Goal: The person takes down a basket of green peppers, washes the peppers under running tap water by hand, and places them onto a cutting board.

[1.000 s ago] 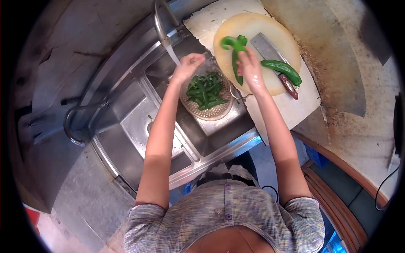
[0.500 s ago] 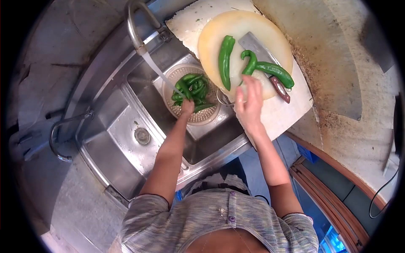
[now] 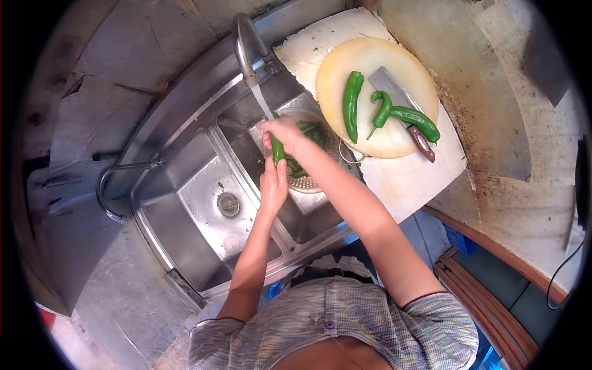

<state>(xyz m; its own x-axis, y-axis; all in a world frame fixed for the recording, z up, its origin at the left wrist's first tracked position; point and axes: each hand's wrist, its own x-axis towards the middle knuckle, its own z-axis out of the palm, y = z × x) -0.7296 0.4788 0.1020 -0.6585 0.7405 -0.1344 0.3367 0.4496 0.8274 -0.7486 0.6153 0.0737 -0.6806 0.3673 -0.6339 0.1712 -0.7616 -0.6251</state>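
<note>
Under the water running from the tap (image 3: 242, 49), a long green pepper (image 3: 277, 150) is held in both hands. My left hand (image 3: 273, 188) grips its lower end. My right hand (image 3: 285, 133) is wrapped around its upper part, in the stream. Below my hands a perforated colander (image 3: 306, 184) sits in the right sink basin, with several green peppers (image 3: 314, 132) in it, partly hidden by my right hand and forearm.
To the right, a round cutting board (image 3: 333, 74) bears three green peppers (image 3: 353, 108) and a cleaver (image 3: 386, 81) with a brown handle. A left sink basin (image 3: 191, 213) has a drain strainer (image 3: 227, 204). A second tap (image 3: 103, 191) stands at the far left.
My left hand has lifted a green pepper out of the colander. My right hand has come left from beside the cutting board and closed on the pepper. The camera view has shifted slightly.
</note>
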